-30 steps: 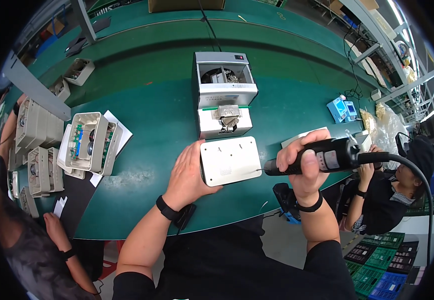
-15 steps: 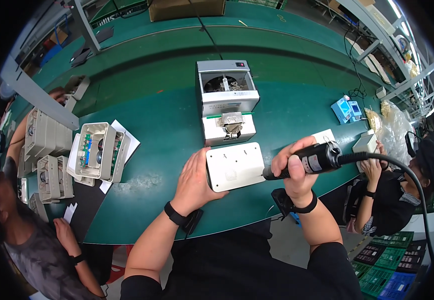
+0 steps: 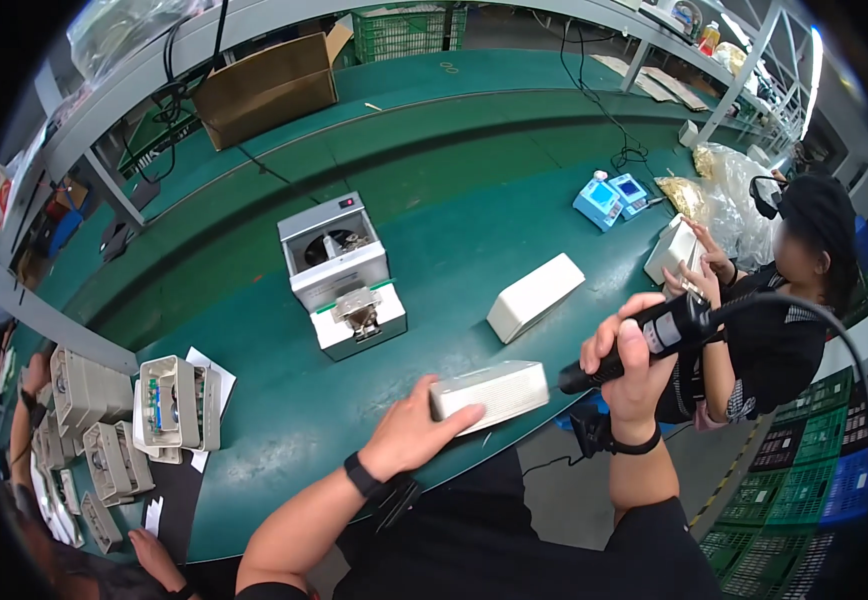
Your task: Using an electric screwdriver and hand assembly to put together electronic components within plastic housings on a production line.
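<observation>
My left hand (image 3: 419, 430) is gripping the white casing (image 3: 499, 393) at its left end, its long axis running toward my right hand (image 3: 636, 378) (clasping a black corded driver (image 3: 664, 332)) beyond its right end.

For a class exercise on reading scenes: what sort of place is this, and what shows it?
Probably a factory assembly workshop: there is a long green workbench, a stack of matching beige housings on the left, and a corded black power tool in the right hand.
</observation>
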A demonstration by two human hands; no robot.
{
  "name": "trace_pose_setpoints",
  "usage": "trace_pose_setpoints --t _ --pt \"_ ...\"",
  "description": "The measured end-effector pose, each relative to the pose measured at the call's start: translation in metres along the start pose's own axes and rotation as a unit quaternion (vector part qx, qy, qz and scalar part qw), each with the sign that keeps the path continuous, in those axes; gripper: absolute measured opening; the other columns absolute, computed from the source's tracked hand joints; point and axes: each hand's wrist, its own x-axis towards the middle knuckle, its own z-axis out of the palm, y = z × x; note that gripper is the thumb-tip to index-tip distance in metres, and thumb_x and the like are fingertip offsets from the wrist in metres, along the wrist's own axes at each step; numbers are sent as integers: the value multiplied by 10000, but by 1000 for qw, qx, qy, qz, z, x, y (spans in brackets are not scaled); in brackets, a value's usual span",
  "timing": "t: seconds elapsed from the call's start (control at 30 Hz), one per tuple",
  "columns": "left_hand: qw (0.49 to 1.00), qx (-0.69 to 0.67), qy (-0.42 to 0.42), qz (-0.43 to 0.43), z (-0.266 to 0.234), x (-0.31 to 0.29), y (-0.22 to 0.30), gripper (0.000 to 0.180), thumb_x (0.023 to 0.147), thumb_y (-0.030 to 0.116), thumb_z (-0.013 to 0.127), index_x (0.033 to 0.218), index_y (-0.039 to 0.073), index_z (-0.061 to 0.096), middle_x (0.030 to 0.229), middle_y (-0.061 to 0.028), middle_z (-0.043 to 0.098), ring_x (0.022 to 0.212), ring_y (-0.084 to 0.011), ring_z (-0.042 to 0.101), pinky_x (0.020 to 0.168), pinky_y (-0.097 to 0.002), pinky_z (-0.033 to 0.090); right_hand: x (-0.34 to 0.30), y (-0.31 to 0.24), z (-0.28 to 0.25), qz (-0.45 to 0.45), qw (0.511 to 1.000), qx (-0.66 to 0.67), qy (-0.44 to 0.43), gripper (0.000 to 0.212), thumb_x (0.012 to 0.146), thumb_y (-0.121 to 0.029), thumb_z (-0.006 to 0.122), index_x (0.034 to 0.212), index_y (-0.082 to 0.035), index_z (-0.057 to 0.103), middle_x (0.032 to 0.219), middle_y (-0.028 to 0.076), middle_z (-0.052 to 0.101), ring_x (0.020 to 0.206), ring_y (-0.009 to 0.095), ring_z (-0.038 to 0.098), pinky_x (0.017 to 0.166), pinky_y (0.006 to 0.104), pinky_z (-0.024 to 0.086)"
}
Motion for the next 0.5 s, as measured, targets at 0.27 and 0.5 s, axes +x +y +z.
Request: trace_pose_setpoints --t 0.27,0.5 --pt "965 -168 -189 -75 21 91 65 1174 846 852 562 1459 -143 449 1345 -293 623 1038 -332 739 740 -351 640 -9 15 -68 163 960 -215 68 253 968 -155 709 1099 15 575 775 98 671 524 128 578 481 270 451" --pt "941 -282 -167 -84 31 127 82 1000 944 729 586 1543 -50 403 1455 -207 547 974 -225 729 729 -315 645 15 53 -65 201 935 -291 15 303 931 -168 768 1115 27 627 804 84 709 509 118 583 473 264 449"
